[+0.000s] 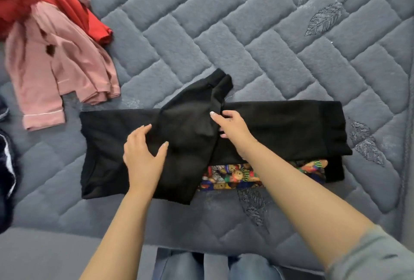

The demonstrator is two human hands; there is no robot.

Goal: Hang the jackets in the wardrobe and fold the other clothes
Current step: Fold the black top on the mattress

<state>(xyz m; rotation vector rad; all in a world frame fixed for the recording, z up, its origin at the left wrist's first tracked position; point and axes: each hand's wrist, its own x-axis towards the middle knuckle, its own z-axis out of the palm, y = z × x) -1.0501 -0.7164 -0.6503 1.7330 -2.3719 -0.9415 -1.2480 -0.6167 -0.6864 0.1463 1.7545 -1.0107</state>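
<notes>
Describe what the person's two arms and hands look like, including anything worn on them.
Both hands, the left hand and the right hand, are bare: no gloves, and no rings or watch are visible. The fingernails look pale and fairly long. The forearms are uncovered; a grey-green fabric sleeve is pushed up on the right arm.

Two hands are seen — the left hand (143, 156) and the right hand (233, 126). Garments are counted thus: one black garment (280, 127) at centre, one pink garment (58, 73) and one red garment (67, 8) at ten o'clock, one bear-print piece (230, 176) at five o'clock — four.
</notes>
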